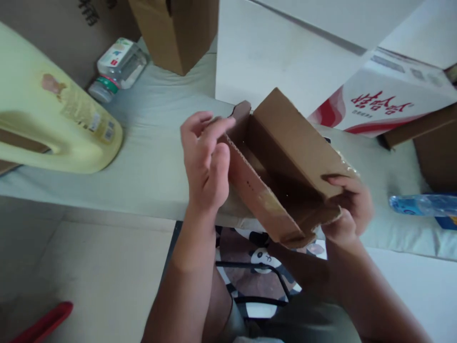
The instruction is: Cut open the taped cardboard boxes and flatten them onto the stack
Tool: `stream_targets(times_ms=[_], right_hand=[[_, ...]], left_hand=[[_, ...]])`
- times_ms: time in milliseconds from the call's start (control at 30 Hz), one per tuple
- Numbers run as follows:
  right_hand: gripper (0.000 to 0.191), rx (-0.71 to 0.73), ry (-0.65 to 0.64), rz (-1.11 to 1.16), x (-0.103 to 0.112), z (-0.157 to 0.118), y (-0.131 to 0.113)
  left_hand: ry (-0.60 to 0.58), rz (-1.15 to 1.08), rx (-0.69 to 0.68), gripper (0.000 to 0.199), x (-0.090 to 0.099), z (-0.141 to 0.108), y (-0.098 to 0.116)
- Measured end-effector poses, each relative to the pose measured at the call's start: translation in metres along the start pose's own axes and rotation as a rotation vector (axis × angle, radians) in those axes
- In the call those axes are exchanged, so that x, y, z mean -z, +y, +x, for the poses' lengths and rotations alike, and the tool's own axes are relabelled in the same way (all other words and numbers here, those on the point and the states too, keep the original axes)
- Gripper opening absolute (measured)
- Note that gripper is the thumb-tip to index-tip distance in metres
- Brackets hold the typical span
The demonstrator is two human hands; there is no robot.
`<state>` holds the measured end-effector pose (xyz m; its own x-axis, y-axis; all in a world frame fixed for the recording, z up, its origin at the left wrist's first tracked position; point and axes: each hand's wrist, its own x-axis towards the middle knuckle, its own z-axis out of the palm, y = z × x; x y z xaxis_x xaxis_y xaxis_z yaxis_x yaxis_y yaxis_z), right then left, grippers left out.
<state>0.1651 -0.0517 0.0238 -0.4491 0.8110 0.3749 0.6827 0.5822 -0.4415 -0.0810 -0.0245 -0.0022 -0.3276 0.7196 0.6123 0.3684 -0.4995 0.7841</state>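
An open brown cardboard box [289,138], longer than it is wide, is tilted in front of me with its inside showing. My right hand [350,205] grips its right end, the thumb by a torn, ragged flap and the fingers on the far wall. At the left end, my left hand [207,162] is bent round the near corner. Its index finger reaches over the edge towards a small raised flap [243,114], and the thumb lies by the near wall. Nothing but dark shadow shows inside the box.
A pale green cloth [157,157] covers the surface beneath. Around it stand a large yellow jug [71,109], a clear bottle with a green cap ring [123,64], a brown carton [178,38], white boxes [278,52] and a blue-labelled water bottle [424,205]. Something red [50,324] lies low left.
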Motion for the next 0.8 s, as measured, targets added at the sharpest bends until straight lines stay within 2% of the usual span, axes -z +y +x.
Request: stream_targets(times_ms=[67,100,167,200,300,367,433,467,500,567,633,700,733,800], right_hand=[[0.074,-0.059,0.008,0.020,0.001,-0.012,0.008],[0.076,-0.094,0.018,0.033,0.001,-0.018,0.013],[0.081,-0.176,0.071,0.064,-0.001,-0.031,0.026],[0.082,-0.207,0.135,0.087,-0.003,-0.039,0.031],[0.077,-0.252,0.390,0.157,-0.011,-0.059,0.042],[0.083,-0.275,0.466,0.231,-0.017,-0.065,0.044],[0.095,-0.278,0.444,0.350,-0.019,-0.066,0.043],[0.095,-0.257,0.429,0.406,-0.019,-0.066,0.043],[0.088,-0.227,0.408,0.443,-0.017,-0.066,0.042],[0.063,-0.169,0.356,0.444,-0.011,-0.067,0.042],[0.041,-0.112,0.297,0.423,-0.004,-0.069,0.041],[0.044,-0.051,0.247,0.424,0.001,-0.073,0.041],[0.047,-0.039,0.228,0.422,0.002,-0.074,0.041],[0.043,-0.066,0.195,0.400,0.001,-0.075,0.040]], left_hand=[[-0.126,-0.017,-0.018,0.053,-0.013,-0.003,0.003],[-0.153,-0.017,-0.028,0.052,-0.018,-0.005,0.004],[-0.104,-0.038,-0.065,0.051,-0.028,-0.007,0.005],[-0.038,-0.065,-0.045,0.050,-0.032,-0.008,0.005],[0.059,-0.155,0.129,0.044,-0.040,-0.006,0.008],[0.045,-0.167,0.179,0.042,-0.046,-0.003,0.011],[0.046,-0.159,0.165,0.036,-0.052,-0.002,0.012],[0.047,-0.163,0.155,0.031,-0.056,-0.003,0.012],[0.051,-0.172,0.154,0.024,-0.060,-0.004,0.012],[0.052,-0.192,0.152,0.012,-0.067,-0.008,0.010],[0.044,-0.178,0.153,0.022,-0.072,-0.011,0.006],[0.010,-0.106,0.113,0.030,-0.074,-0.014,0.002],[-0.032,-0.063,0.075,0.030,-0.073,-0.015,-0.001],[-0.143,0.010,-0.013,0.028,-0.069,-0.015,-0.005]])
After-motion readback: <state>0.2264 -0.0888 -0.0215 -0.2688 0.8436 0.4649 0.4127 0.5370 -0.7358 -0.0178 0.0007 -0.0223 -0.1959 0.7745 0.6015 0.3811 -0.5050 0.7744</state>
